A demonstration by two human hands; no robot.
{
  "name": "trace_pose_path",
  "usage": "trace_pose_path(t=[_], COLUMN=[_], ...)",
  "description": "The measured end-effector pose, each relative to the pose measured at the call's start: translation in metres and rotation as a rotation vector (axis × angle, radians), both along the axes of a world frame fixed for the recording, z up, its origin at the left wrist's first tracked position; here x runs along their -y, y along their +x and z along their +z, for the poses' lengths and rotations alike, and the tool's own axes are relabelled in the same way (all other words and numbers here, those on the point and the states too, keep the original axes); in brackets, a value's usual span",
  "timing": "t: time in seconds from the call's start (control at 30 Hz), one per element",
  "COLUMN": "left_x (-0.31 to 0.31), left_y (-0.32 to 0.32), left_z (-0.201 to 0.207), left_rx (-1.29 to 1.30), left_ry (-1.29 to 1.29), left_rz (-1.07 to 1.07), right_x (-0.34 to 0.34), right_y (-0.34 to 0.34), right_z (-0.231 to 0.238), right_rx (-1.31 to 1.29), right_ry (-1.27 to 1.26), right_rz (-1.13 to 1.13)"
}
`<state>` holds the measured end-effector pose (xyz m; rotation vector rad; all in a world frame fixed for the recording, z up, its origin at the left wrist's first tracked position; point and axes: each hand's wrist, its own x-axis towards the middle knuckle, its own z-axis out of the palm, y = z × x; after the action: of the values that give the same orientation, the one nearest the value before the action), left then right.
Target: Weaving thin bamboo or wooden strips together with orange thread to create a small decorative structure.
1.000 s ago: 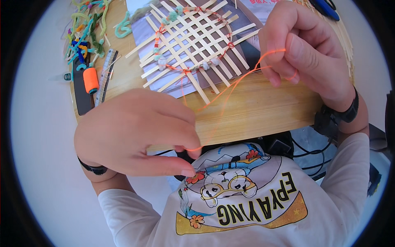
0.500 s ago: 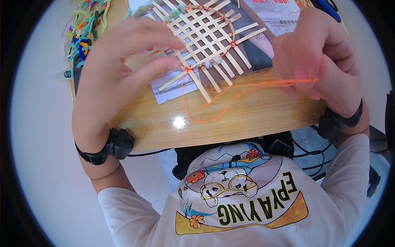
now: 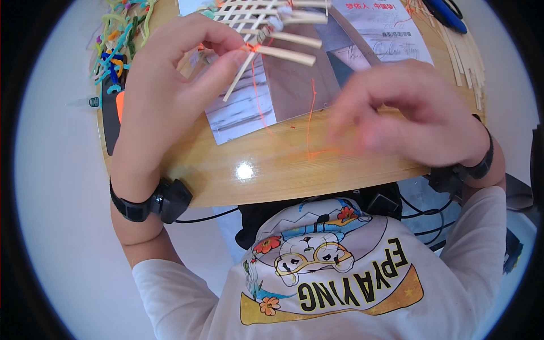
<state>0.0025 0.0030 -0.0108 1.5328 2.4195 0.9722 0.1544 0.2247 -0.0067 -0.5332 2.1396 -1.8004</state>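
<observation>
A woven lattice of pale wooden strips [image 3: 286, 54] is tilted up at the far middle, its upper part cut off by the picture edge. My left hand [image 3: 164, 85] pinches its near corner between thumb and fingers, beside an orange knot [image 3: 251, 49]. From that knot a thin orange thread [image 3: 258, 96] hangs down. Another stretch of orange thread [image 3: 310, 122] rises loosely above the table and runs toward my right hand [image 3: 396, 113]. That hand is blurred, its fingers curled together at the thread.
Colourful fuzzy stems [image 3: 122, 42] lie heaped at the far left. Printed sheets [image 3: 241, 127] spread beneath the lattice on the wooden table [image 3: 340, 161]. Loose wooden strips [image 3: 464, 68] and a blue-handled tool [image 3: 445, 14] are at the far right.
My left hand has closed on the lattice corner, and the lattice has turned and shifted up and away. My right hand has moved left and lower, the thread now slacker.
</observation>
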Motion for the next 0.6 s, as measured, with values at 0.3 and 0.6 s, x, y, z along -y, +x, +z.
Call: trace_pose_path(t=[0.3, 0.6], left_x=[-0.005, -0.007], left_y=[0.014, 0.017], left_z=[-0.001, -0.003], left_rx=[0.102, 0.005], left_ry=[0.082, 0.133], left_rz=[0.027, -0.054], right_x=[0.024, 0.036], right_y=[-0.015, -0.023], right_z=[-0.024, -0.033], right_rx=[0.241, 0.401], right_ry=[-0.077, -0.490], right_rz=[-0.335, -0.302])
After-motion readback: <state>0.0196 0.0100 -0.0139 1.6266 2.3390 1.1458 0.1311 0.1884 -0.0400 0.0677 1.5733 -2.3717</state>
